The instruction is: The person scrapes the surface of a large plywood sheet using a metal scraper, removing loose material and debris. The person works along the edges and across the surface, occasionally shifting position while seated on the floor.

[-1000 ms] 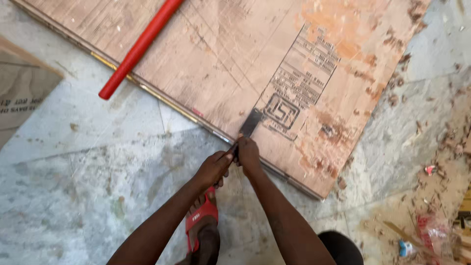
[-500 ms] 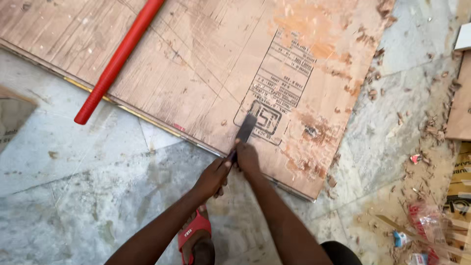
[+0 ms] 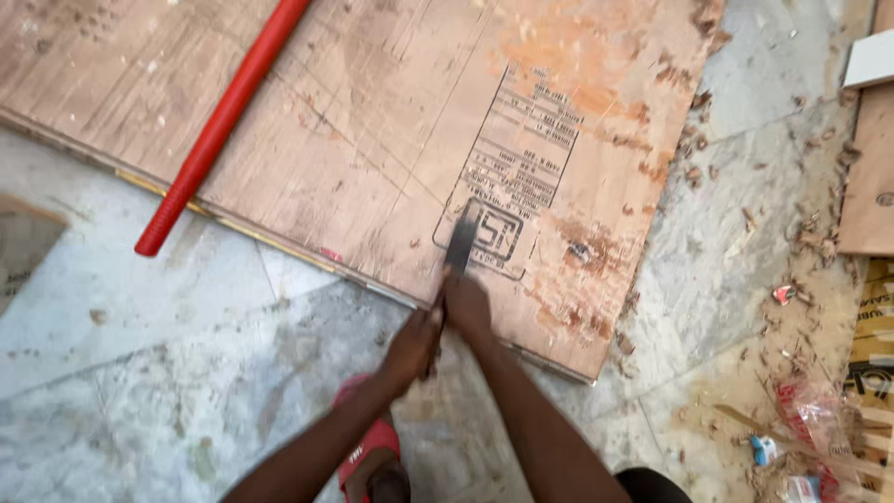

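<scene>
From my remote seat, the biggest thing I see is the pale grey and white marble floor (image 3: 168,373), which fills the lower left and runs up the right side of the view. On it lies a large flat sheet of reddish-brown plywood (image 3: 372,121) with a black printed stamp near its lower right part, its long edge running diagonally from the left down toward the middle right. Wood chips and shavings (image 3: 801,279) are scattered over the floor to the right of the sheet, thickest toward the lower right corner, where some small bits of litter lie too.

Across the upper left of the plywood rests a long red round rod (image 3: 219,126), tilted, its lower end reaching just past the sheet's edge over the floor. At the right edge I see part of another brown board (image 3: 871,177), well apart from the hands.

Both of my forearms come up from the bottom. My left hand (image 3: 410,345) and my right hand (image 3: 468,303) sit close together at the near edge of the plywood, both clenched around the handle of a dark flat-bladed metal tool (image 3: 459,244). Its blade points away from me and lies over the printed stamp, blurred. Below the left forearm I see a red sandal (image 3: 368,447) on a foot.
</scene>
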